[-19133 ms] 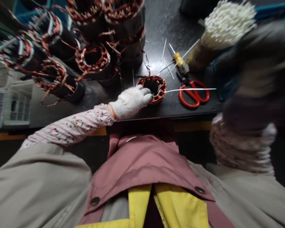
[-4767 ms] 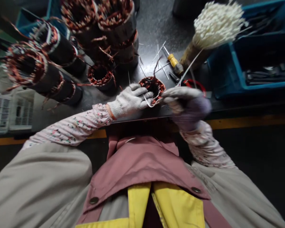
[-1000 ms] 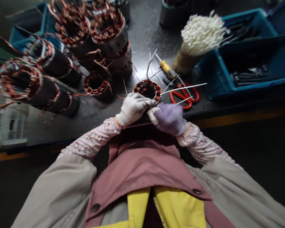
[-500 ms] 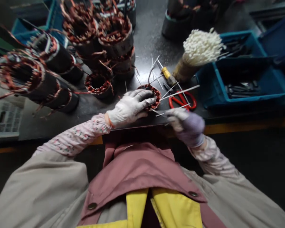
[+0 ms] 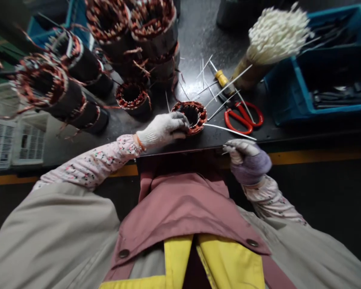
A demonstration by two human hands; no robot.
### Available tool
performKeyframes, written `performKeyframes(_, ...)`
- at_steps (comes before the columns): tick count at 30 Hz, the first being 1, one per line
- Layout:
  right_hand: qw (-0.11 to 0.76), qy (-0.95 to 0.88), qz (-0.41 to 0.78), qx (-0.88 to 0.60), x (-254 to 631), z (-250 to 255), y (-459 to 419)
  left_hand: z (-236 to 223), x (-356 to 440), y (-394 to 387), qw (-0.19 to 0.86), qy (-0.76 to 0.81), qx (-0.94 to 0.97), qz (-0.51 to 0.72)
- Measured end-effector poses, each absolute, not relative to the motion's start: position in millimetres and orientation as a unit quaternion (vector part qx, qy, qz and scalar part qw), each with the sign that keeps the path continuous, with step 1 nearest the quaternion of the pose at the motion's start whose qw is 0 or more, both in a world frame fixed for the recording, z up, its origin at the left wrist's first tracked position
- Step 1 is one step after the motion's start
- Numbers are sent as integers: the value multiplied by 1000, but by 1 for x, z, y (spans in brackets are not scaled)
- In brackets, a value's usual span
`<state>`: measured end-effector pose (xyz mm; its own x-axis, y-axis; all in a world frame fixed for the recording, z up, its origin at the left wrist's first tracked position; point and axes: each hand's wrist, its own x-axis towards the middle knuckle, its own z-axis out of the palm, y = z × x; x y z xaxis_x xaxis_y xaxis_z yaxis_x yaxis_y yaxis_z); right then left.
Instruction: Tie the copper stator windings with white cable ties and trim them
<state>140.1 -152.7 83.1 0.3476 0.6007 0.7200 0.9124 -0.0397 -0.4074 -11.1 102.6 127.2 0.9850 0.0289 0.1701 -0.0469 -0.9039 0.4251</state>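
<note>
A small stator with copper windings sits near the front edge of the dark bench. My left hand, in a white knit glove, grips its left rim with curled fingers. A thin white strip sticks out of the stator toward the right. My right hand, in a purple-backed glove, is closed at the bench edge with its fingertips pinched on the strip's near end.
Red-handled scissors and a yellow-handled tool lie right of the stator among loose white strips. A bundle of white strips stands behind. Blue bins hold tools at right. Several larger wound stators crowd the left and back.
My right hand has drawn back and right to the bench edge, pulling the strip out. My left hand has shifted from over the stator's top to its left rim.
</note>
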Motion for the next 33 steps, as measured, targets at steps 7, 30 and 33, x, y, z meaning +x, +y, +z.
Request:
performKeyframes(7, 567, -522, 12, -637, 89, 120, -177, 141, -9, 101, 108, -25, 994, 7)
performKeyframes(30, 568, -506, 130, -636, 78, 93, -164, 131, 26, 93, 42, 9, 999, 16)
performKeyframes(33, 576, -489, 131, -642, 77, 93, -159, 133, 27, 93, 47, 17, 999, 8)
